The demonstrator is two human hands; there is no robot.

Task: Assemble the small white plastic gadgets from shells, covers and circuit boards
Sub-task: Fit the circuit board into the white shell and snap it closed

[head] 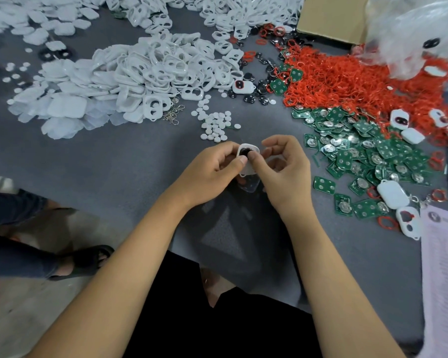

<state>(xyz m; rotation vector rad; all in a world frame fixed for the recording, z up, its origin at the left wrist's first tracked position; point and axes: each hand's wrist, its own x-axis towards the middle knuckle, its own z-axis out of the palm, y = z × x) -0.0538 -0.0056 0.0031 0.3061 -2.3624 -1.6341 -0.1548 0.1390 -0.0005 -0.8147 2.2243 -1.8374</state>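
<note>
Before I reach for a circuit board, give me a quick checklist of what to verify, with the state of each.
1. White shell held by both hands: ok, left hand and right hand pinch it.
2. Black insert in the shell's upper opening: ok, seating depth cannot tell.
3. Lower opening filled: cannot tell, thumbs cover it.
4. Green circuit boards nearby: ok, piled right of the right hand.
5. A hand free to pick: not ok, both are busy.

Lower part of white shell (247, 161) behind thumbs of both hands (246, 169); plastic bag (414, 34) blurred, edge-cut.
</note>
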